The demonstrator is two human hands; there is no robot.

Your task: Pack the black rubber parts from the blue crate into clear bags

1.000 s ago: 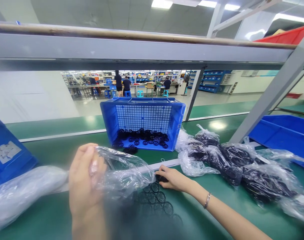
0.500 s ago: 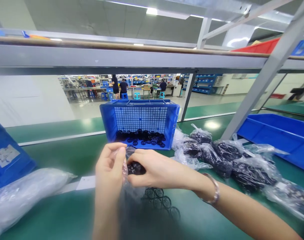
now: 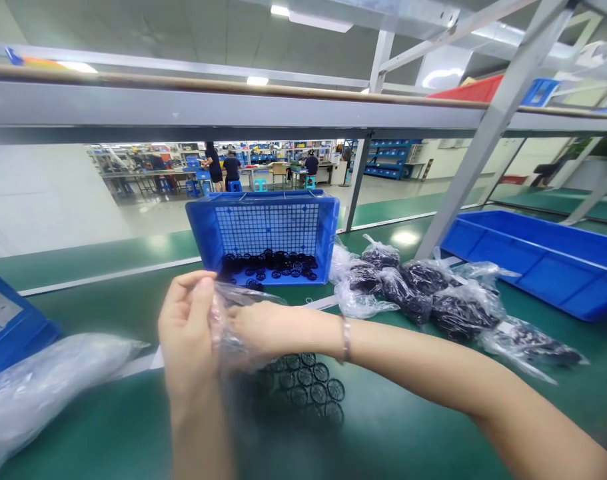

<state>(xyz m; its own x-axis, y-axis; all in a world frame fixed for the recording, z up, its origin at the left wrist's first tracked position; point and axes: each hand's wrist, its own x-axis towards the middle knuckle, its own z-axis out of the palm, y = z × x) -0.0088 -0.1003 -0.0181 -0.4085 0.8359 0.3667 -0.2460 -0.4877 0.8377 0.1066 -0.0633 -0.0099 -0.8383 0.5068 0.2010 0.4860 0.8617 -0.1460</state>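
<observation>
My left hand [image 3: 189, 327] pinches the edge of a clear plastic bag [image 3: 226, 333] between thumb and fingers. My right hand [image 3: 260, 330] reaches into the mouth of that bag; plastic and blur hide its fingers and whatever they hold. Below the right wrist, several thin black spoked rings [image 3: 303, 383] lie in rows on the green tabletop. Beyond both hands a blue crate [image 3: 330, 240] lies on its side, its open face toward me, with many more black rings [image 3: 278, 260] heaped inside.
Knotted clear bags of black parts [image 3: 418, 287] are piled right of the crate. A blue bin [image 3: 533, 260] stands farther right. At left are a stuffed clear plastic bundle [image 3: 63, 380] and a blue container [image 3: 13, 327]. A metal post [image 3: 463, 167] rises behind the bags; people sit far back.
My right hand, which held a clump of black rings at the bag's mouth, has pushed into the bag. The camera view has shifted to the right.
</observation>
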